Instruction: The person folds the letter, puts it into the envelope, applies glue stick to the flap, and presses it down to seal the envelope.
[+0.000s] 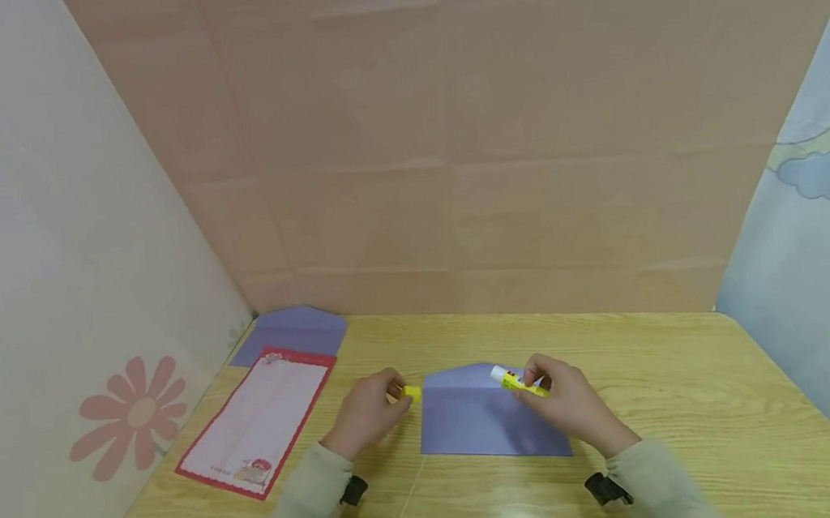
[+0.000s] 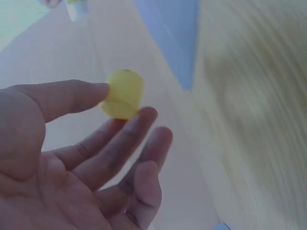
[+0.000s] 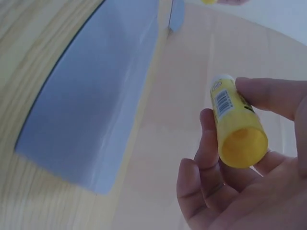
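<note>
Between thumb and fingers, my left hand (image 1: 369,409) pinches a small yellow cap (image 2: 123,94). My right hand (image 1: 563,398) holds a yellow glue stick (image 3: 234,120) with its white end (image 1: 497,373) uncovered and pointing left. In the right wrist view the hollow yellow base of the stick faces the camera. Below and between both hands lies a purple envelope (image 1: 490,424) on the table, its pointed flap (image 1: 461,378) spread away from me. The glue stick is over the envelope's right part; the cap is beside its upper left corner.
A red-bordered sheet of letter paper (image 1: 258,422) lies at the left of the wooden table (image 1: 734,413). Behind it, a second purple envelope (image 1: 292,331) sits near the back left corner. Patterned panels stand left and right, and a brown backdrop (image 1: 450,142) rises behind.
</note>
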Motion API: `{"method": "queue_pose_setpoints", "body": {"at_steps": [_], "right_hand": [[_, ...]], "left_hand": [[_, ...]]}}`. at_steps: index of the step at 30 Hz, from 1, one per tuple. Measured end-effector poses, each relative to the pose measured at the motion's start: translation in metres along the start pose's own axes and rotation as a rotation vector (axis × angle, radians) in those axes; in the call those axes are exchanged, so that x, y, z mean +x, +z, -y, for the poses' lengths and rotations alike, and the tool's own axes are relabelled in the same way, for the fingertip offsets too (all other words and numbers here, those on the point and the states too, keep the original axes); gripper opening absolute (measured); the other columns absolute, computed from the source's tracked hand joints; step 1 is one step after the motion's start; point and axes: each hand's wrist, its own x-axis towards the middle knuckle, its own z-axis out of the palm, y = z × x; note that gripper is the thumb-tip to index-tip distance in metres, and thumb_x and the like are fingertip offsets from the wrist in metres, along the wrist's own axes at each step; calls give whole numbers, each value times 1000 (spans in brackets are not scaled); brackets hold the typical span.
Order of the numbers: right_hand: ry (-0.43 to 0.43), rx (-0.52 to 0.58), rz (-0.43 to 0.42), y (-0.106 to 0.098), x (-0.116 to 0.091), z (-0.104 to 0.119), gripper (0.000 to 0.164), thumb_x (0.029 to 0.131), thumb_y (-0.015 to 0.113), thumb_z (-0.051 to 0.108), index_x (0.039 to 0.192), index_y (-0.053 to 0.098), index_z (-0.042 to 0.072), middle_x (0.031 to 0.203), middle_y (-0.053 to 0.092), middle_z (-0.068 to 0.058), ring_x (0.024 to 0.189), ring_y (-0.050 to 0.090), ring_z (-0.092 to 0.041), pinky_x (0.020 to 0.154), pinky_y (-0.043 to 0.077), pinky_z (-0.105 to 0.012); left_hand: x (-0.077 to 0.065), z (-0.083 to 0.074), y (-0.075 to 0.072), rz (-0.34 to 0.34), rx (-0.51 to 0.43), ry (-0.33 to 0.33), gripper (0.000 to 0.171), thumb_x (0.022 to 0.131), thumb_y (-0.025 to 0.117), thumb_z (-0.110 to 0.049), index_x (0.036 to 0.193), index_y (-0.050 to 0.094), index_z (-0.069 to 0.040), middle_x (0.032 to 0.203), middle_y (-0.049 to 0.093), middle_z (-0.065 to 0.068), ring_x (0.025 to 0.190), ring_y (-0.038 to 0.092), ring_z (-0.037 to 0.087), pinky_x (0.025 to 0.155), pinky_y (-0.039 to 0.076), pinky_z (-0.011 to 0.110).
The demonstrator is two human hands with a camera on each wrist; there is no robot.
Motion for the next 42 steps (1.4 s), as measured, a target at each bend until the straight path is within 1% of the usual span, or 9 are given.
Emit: {"method": "queue_pose_setpoints", "body": {"at_steps": [7,12,15,19,21,27,33,39,42], "right_hand": [[-62,91,71,6,-5,13,22,88,77,18,104,62,15,98,65,1,84,59,-18,72,50,-27],[-90,165,153,5,-8,25,25,91,75,25,110,63,14,102,67,0,88,62,-18,73,50,-28],[-113,222,192,5,-10,30,25,93,73,26,112,62,13,104,67,-2,91,63,-18,74,51,-28],[-138,262,216,6,-12,34,24,95,71,26,112,62,12,104,67,-3,91,64,-17,73,52,-28],[-140,273,224,6,-13,35,23,95,70,25,112,62,12,104,67,-4,90,64,-17,72,52,-28],[-155,283,228,9,-14,36,21,95,70,24,109,63,11,101,67,-4,86,64,-15,71,52,-28],[-195,280,239,9,-13,36,20,94,71,24,108,64,11,100,68,-4,84,65,-14,71,53,-28],[-218,265,248,6,-14,37,21,94,72,26,110,65,13,105,68,-3,87,65,-14,73,53,-29],[-227,259,246,4,-14,37,22,93,72,26,110,66,14,103,68,-2,85,65,-13,72,53,-29]], "left_hand": [[-5,-18,-4,50,-167,83,21,96,68,-23,108,68,-6,98,71,2,82,63,12,70,53,27],[-5,-27,-5,100,-239,115,22,97,68,-29,107,69,-10,97,71,-3,83,62,11,69,52,27],[-5,-31,-5,127,-275,126,23,98,66,-31,108,70,-12,98,73,-1,82,62,10,68,52,28],[-5,-33,-6,146,-308,140,23,99,64,-33,109,70,-13,98,74,-1,81,62,10,67,52,28],[-5,-34,-7,154,-322,143,23,99,63,-34,109,70,-14,96,73,-4,80,63,11,67,53,28],[-7,-37,-7,183,-377,140,23,100,63,-31,110,70,-11,94,73,-4,85,66,23,68,54,27],[-6,-39,-7,200,-409,138,24,99,64,-29,111,69,-9,95,73,-2,85,66,21,70,54,26],[-7,-40,-8,212,-421,136,24,99,64,-29,112,69,-10,99,73,1,87,66,26,70,54,27],[-7,-41,-9,208,-412,147,23,99,64,-30,112,69,-11,99,73,-1,87,66,23,70,53,28]]}}
